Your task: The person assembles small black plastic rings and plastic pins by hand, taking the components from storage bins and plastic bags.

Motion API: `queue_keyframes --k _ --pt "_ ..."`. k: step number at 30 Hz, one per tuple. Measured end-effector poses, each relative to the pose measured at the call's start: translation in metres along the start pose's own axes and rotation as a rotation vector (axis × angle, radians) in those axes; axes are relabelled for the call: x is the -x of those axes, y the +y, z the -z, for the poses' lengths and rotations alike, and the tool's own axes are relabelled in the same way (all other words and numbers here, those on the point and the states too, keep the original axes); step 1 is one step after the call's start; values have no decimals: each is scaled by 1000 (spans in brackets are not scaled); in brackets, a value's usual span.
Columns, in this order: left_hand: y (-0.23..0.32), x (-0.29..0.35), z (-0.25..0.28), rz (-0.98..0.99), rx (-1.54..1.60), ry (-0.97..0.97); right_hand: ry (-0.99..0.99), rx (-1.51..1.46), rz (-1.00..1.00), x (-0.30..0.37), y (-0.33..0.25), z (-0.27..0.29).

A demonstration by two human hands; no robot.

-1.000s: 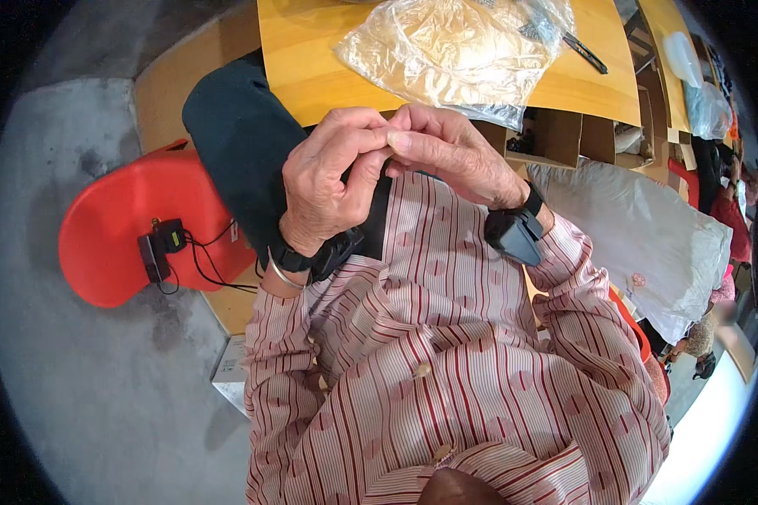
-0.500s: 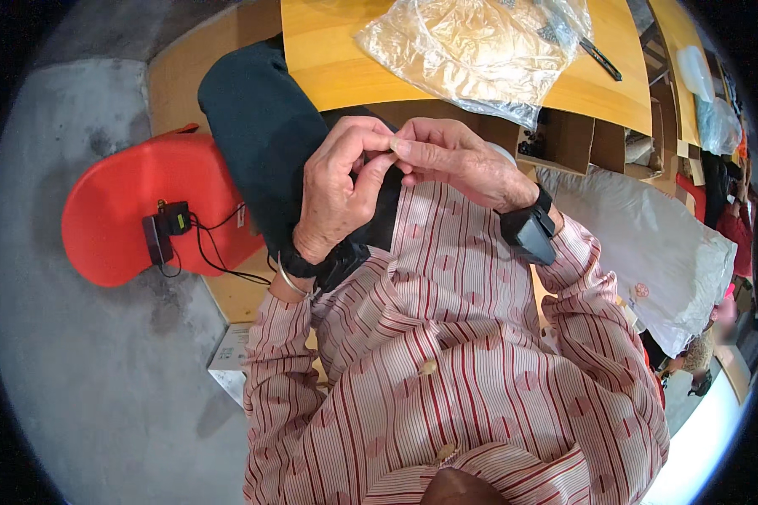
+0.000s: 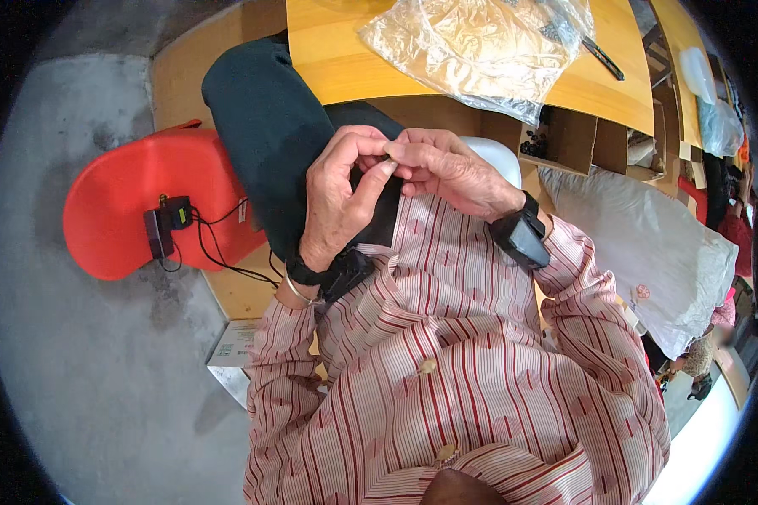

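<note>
Above my lap, my left hand (image 3: 338, 194) and my right hand (image 3: 455, 172) meet at the fingertips. Pinched between their thumbs and forefingers is a tiny dark piece (image 3: 389, 157), mostly covered and too small to name. Both hands have curled fingers and wear black wrist devices. Beyond them, a crumpled clear plastic bag (image 3: 472, 55) lies on the yellow table (image 3: 337, 55), overhanging its near edge.
A slim black tool (image 3: 603, 61) lies beside the bag. Under the tabletop, a cardboard box (image 3: 571, 139) holds small black parts. At left stands a red chair (image 3: 101, 219) bearing black adapters (image 3: 158, 231) and cables. A large white sack (image 3: 640, 231) is at right.
My hands stay pinched together, the fingers shifting slightly so that more of the tiny dark piece shows. The view has moved a little.
</note>
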State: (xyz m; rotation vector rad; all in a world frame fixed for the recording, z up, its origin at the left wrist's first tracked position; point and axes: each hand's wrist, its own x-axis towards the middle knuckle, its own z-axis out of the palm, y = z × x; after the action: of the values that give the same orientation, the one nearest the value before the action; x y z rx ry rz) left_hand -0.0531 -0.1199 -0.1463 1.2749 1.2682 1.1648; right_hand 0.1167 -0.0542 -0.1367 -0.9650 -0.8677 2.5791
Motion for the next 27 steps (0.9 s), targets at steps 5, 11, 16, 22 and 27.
queue_keyframes --k 5,11,16,22,27 --pt "-1 5 -4 -58 -4 96 48 3 49 1 8 -9" --pt "2 11 -6 -28 64 119 90 42 165 0 19 -18" --pt "9 16 -1 -121 60 84 137 295 350 -2 29 -14" --pt "6 29 24 93 329 -66 204 924 714 1 22 -10" --pt "7 31 29 -103 100 -61 86 1067 842 -8 26 -10"
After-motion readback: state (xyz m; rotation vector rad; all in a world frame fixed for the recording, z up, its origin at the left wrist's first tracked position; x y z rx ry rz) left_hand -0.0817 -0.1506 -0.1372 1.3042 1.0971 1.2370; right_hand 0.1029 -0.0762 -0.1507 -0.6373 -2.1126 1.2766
